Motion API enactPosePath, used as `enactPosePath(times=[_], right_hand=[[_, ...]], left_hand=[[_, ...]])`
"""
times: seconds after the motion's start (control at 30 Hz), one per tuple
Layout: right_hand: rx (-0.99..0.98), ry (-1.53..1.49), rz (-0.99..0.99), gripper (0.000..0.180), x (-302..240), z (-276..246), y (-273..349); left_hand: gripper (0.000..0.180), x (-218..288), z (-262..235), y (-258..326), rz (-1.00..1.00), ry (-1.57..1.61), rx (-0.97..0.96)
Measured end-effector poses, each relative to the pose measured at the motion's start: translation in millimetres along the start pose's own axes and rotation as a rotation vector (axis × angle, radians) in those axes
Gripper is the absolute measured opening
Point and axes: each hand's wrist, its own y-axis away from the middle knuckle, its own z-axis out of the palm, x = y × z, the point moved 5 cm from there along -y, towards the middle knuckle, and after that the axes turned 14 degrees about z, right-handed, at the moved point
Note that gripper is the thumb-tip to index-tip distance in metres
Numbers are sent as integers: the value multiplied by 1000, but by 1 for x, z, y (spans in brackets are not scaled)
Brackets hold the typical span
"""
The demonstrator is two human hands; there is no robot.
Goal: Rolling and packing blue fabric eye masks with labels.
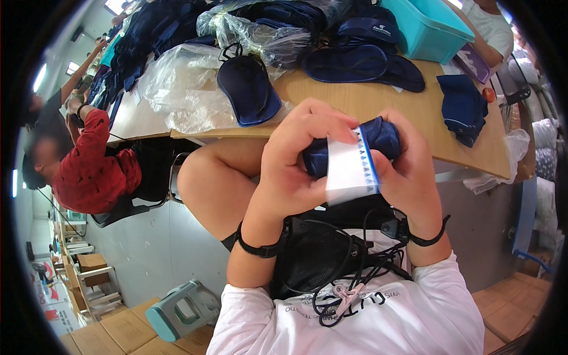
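Note:
In front of my chest, both hands hold a rolled navy cloth bundle (386, 139). A white paper band (346, 168) with a blue printed edge lies around its middle, slightly blurred. My left hand (299, 157) grips the left end, its thumb and fingers pressing on the band. At the other end, my right hand (411, 163) curls around the cloth, thumb against the band's blue edge. Both hands are closed, and the bundle is held off the table. The fingers hide part of the cloth.
Beyond my hands, a wooden table (349, 97) bears navy sole-shaped pieces (346, 63), a navy padded piece with loops (248, 89), clear plastic bags (177, 77), folded navy cloth (461, 109) and a turquoise bin (435, 35). A person in red (97, 163) sits at left; a teal stool (183, 310) stands behind.

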Motion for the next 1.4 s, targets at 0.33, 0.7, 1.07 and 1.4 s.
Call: enactPosePath(times=[0.33, 0.7, 1.07, 1.4], right_hand=[[-88, 360, -506, 65, -12, -10, -14], [-90, 50, -248, 66, 10, 0, -6], [-72, 226, -447, 70, -26, -11, -3], [-49, 179, -397, 64, -29, -15, 5]], left_hand=[[30, -3, 4, 8, -101, 56, 3], [34, 17, 9, -4, 125, -124, -148], [26, 23, 7, 3, 317, -235, 3], [33, 27, 14, 3, 307, -167, -46]])
